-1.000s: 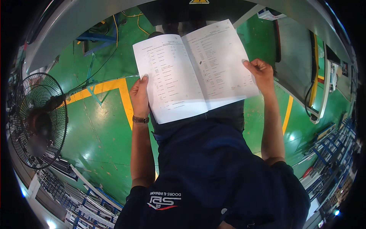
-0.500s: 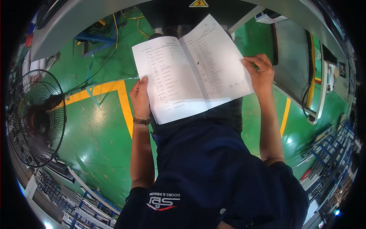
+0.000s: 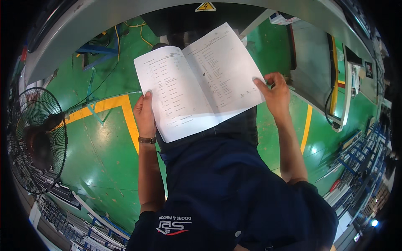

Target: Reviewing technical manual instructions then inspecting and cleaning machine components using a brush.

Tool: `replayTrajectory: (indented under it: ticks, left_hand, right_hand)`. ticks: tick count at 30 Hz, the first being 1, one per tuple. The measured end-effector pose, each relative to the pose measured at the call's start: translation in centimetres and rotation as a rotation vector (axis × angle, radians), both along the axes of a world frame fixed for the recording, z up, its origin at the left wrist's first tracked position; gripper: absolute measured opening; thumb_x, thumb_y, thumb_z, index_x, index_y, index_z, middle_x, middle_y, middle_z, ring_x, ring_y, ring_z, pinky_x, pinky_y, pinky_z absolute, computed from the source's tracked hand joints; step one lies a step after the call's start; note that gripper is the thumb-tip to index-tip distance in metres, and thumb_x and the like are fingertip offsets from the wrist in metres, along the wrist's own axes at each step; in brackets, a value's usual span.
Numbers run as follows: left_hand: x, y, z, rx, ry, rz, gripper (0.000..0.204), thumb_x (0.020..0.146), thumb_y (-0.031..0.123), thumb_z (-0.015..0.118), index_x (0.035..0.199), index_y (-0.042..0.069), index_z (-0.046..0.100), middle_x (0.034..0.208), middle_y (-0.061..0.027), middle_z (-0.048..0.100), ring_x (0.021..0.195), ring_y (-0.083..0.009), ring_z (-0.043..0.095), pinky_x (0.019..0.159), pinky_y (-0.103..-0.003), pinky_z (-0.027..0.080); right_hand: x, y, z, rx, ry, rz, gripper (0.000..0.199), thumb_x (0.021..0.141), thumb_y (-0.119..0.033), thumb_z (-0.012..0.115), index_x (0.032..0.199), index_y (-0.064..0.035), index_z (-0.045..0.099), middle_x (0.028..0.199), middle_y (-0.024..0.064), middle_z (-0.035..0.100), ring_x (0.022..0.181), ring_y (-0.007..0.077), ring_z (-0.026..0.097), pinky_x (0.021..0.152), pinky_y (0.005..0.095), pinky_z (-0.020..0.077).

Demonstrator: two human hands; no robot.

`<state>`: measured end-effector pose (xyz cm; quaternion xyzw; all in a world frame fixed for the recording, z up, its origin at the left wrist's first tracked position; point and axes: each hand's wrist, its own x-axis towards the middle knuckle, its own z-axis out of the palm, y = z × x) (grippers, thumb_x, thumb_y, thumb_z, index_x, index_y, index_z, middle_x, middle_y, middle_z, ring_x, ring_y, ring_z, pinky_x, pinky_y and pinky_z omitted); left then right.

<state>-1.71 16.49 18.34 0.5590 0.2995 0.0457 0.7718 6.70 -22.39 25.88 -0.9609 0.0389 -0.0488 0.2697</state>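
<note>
Spread open above my lap is a printed paper document (image 3: 180, 96), its two white pages covered in lines of small text. My left hand (image 3: 145, 115), with a banded watch (image 3: 147, 139) at the wrist, grips the left edge, thumb on top and fingers behind the page. My right hand (image 3: 274, 93) pinches the right edge between the thumb and curled fingers. A fold runs down between the pages, and the right page tilts up toward its far corner.
A black caged fan (image 3: 39, 140) stands at the left. A grey machine edge (image 3: 96, 25) with a yellow warning label (image 3: 205, 6) curves across the far side. Racks of long profiles (image 3: 356, 167) stand at the right; yellow lines (image 3: 130, 121) mark the green floor.
The whole view has shifted slightly, so the document and both hands appear a little further left and lower. My grip on the pages stays the same.
</note>
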Motion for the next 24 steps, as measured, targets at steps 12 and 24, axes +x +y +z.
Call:
replayTrajectory:
  ticks: [12,24]
  left_hand:
    - [0.2,-0.1,0.2,0.025,0.002,0.003,0.025,0.103,0.023,0.066,0.104,-0.001,0.074,0.098,-0.0018,0.073,0.086,-0.0066,0.061,0.081,-0.023,0.048]
    - [0.1,-0.2,0.3,0.018,0.019,0.012,0.029,0.103,0.026,0.066,0.108,-0.002,0.073,0.101,-0.0033,0.074,0.089,-0.007,0.062,0.083,-0.024,0.048]
  right_hand:
    - [-0.7,-0.7,1.7,0.14,0.183,-0.008,0.036,0.084,-0.025,0.085,0.073,-0.0017,0.06,0.067,0.0107,0.059,0.056,0.0238,0.053,0.056,0.0374,0.043]
    - [-1.3,0.1,2.1,0.116,-0.016,0.126,0.014,0.089,-0.017,0.078,0.096,-0.0052,0.076,0.08,0.0117,0.067,0.066,0.0274,0.063,0.062,0.0385,0.049]
